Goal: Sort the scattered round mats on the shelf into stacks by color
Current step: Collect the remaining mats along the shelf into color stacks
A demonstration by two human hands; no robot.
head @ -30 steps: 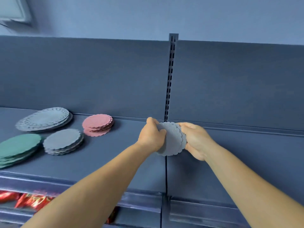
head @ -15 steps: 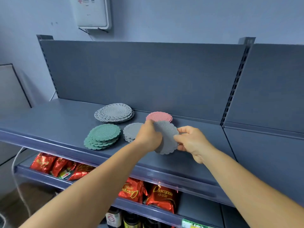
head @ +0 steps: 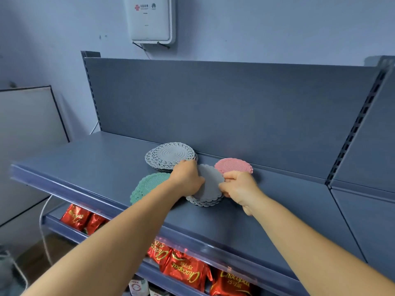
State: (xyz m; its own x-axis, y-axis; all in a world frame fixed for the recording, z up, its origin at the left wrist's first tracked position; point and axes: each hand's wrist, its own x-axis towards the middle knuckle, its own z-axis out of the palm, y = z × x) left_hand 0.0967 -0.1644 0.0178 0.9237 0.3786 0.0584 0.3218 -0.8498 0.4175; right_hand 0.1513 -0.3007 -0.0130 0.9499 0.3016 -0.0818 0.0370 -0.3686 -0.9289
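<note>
- While both hands hold the grey mats (head: 210, 184), the person looks to be setting them down on the small grey pile (head: 205, 202) that sits on the shelf (head: 89, 159).
- The left hand (head: 188, 178) is curled around the left edge of the grey mats, and the right hand (head: 239, 188) pinches the right edge with thumb and fingertips.
- From the small grey pile, the pink pile (head: 233, 165) sits at about 1 o'clock, close by, the green pile (head: 149, 186) sits at about 9 o'clock, partly behind the left arm, and the big lacy grey pile (head: 171, 154) sits at about 11 o'clock, near the back wall.
- To do this step well, the person should line up the round edges first, so the held mats sit right on top of the ones below.
- Both hands should come down together, so the mats stay flat and do not tip.
- Fingers should slide out to the sides slowly, because soft, thin mats like these can slip or fan out.
- A gentle pat on top would likely help the pile sit neat.
- The person should keep the mats away from the pink pile, so the colors do not mix.
- These small grey mats should not go on the big lacy ones, since those look like a different kind.
</note>
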